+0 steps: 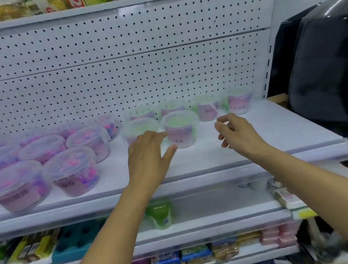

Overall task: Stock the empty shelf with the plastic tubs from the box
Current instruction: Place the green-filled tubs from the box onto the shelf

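Both hands reach over the white shelf (255,136), both empty. The left hand (147,154) is spread wide, fingers together and thumb splayed, its fingertips just at the near-left side of a green-filled tub (181,129) that stands upright, lid on, mid-shelf. The right hand (236,133) hangs loosely curled and open, to the right of that tub and clear of it; the left is plainly the nearer. A second green tub (139,128) stands touching or just beside the first on its left, partly behind the left hand. Further green tubs line the far edge toward the right (239,101). Purple-filled tubs (72,171) crowd the left. The box is not in view. Bare shelf lies near and right, unobstructed.
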